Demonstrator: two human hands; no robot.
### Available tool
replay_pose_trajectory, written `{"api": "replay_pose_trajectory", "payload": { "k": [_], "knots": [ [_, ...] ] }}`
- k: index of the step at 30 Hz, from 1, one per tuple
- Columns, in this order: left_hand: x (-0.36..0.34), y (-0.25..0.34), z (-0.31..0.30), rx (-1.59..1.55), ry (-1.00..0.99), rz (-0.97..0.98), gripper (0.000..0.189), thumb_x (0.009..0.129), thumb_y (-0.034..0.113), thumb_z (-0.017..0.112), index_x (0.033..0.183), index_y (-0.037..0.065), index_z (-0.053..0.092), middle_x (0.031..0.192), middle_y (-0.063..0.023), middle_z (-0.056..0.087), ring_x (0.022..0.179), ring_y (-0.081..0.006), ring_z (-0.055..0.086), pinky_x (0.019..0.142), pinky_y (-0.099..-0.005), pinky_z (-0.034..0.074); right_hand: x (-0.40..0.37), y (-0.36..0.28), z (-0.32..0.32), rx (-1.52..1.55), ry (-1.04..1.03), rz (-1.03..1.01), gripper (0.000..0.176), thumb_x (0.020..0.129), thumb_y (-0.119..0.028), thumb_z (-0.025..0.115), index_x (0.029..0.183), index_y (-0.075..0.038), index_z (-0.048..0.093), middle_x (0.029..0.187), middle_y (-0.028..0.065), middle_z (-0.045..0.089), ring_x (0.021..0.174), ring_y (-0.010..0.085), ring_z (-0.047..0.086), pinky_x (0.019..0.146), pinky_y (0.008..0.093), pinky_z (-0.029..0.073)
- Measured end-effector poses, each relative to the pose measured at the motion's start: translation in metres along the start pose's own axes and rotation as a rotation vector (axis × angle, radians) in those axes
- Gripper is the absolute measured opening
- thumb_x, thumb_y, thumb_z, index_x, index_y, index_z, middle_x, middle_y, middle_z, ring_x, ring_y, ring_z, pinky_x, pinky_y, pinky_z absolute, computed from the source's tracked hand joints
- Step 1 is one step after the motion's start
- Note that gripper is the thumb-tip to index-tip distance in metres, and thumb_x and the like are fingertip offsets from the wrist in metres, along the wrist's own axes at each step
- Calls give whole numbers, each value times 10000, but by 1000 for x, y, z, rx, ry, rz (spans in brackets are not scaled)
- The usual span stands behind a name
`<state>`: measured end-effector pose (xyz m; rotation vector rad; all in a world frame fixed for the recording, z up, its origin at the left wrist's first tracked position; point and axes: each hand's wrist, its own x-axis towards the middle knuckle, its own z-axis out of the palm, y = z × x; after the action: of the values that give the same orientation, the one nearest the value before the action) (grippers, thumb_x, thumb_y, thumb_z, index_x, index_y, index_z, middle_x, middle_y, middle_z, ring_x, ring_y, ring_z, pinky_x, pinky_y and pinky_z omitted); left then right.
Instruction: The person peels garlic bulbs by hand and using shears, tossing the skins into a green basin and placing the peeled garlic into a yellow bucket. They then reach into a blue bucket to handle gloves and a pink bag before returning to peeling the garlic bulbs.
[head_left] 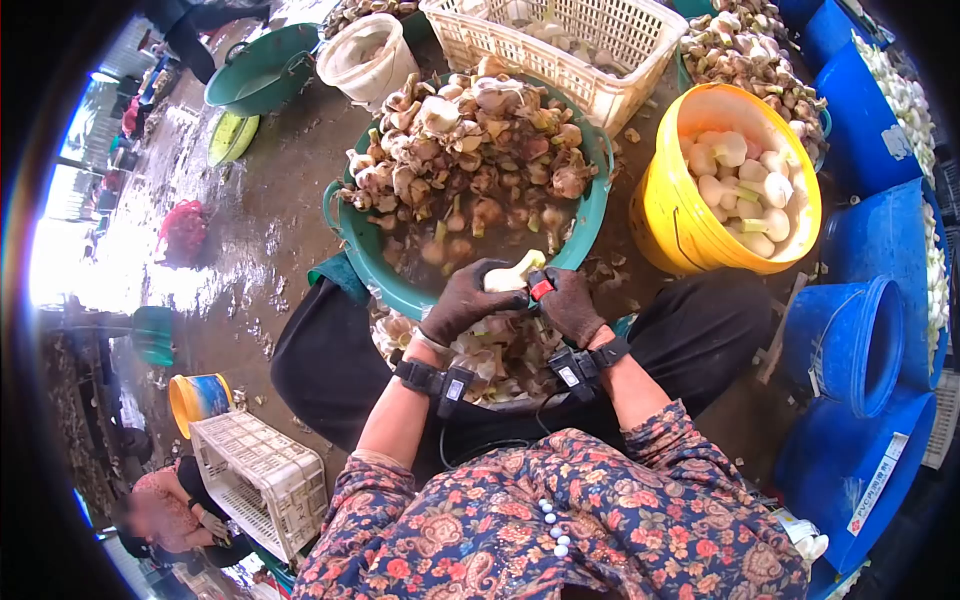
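Note:
My left hand point(464, 303), in a dark glove, is closed around a white peeled garlic bulb point(515, 273) with a short pale green stem. Beside it my right hand point(570, 306), gloved too, has its fingers curled in near the bulb. A red band or small red piece point(541, 288) shows at its fingers; what they grip, if anything, is hidden. Just beyond both hands stands a green tub point(598, 215) with unpeeled garlic point(480, 135) heaped in murky water. Loose garlic skins point(500, 365) lie below my hands, between my legs.
Peeled bulbs fill part of a yellow bucket point(660, 215) at the right. Blue bins point(875, 235) and a blue bucket point(815, 335) line the right side. A cream crate point(590, 90) stands behind the tub. Another person point(165, 510) sits at lower left beside a white crate point(265, 480).

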<state>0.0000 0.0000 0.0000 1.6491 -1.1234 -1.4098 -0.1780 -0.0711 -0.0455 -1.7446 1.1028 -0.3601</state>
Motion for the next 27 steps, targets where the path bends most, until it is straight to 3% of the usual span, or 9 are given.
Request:
{"api": "replay_pose_trajectory", "payload": {
  "k": [3,10,13,14,18,21,23,25,27],
  "knots": [
    [-5,1,-4,-20,-77,-25,529,794,266,680,1209,-17,517,1073,-86,605,1036,-141,527,947,-283,378,-4,6,-2,225,-62,-101,218,916,-234,522,919,-57,650,747,41,648,599,186,528,567,321,429],
    [-24,-4,31,-525,135,27,534,779,224,712,1207,-24,509,1113,-78,584,1028,-140,530,917,-279,406,-15,-39,-4,1318,-290,457,463,952,-451,414,1017,-36,610,891,36,621,731,100,561,638,239,474],
    [-28,-7,31,-16,104,-28,579,717,167,784,1189,-14,502,1115,-77,575,994,-140,546,865,-280,449,-14,-7,6,1050,-241,140,492,949,-477,399,987,-36,615,878,26,625,728,111,562,642,255,466],
    [-26,-28,37,122,374,159,596,666,136,814,1168,-15,530,1089,-93,602,976,-160,574,842,-283,467,-14,4,9,910,-223,-16,508,948,-491,391,972,-37,617,871,21,627,726,117,563,644,264,462],
    [-35,-16,29,461,325,391,449,661,98,786,1074,29,625,1000,-120,651,913,-231,627,760,-276,490,-7,13,14,820,-377,67,427,930,-438,459,830,-51,608,743,5,605,662,134,550,597,276,450],
    [-34,-23,30,370,289,274,295,718,92,740,997,34,663,910,-110,666,805,-236,650,707,-283,497,5,22,26,275,-322,-554,261,875,-321,554,729,-105,568,621,13,565,582,170,539,529,295,432],
    [-33,-25,37,284,341,308,250,777,145,694,1013,67,662,859,-101,669,748,-185,638,666,-300,482,-1,19,24,298,-332,-429,298,899,-364,527,790,-96,601,659,14,584,599,174,551,534,300,438],
    [-32,-23,41,103,449,72,213,796,159,690,991,74,673,837,-93,677,699,-131,612,645,-277,472,-19,-31,-1,1240,-508,468,265,894,-327,557,878,-68,616,690,19,590,590,182,544,552,298,448],
    [-24,-38,38,-22,505,72,206,819,179,681,966,35,680,813,-62,682,709,-101,594,653,-247,468,-24,-41,-9,1152,-419,414,222,867,-235,603,970,-39,594,817,28,610,693,156,559,637,274,456]
  ]
}}
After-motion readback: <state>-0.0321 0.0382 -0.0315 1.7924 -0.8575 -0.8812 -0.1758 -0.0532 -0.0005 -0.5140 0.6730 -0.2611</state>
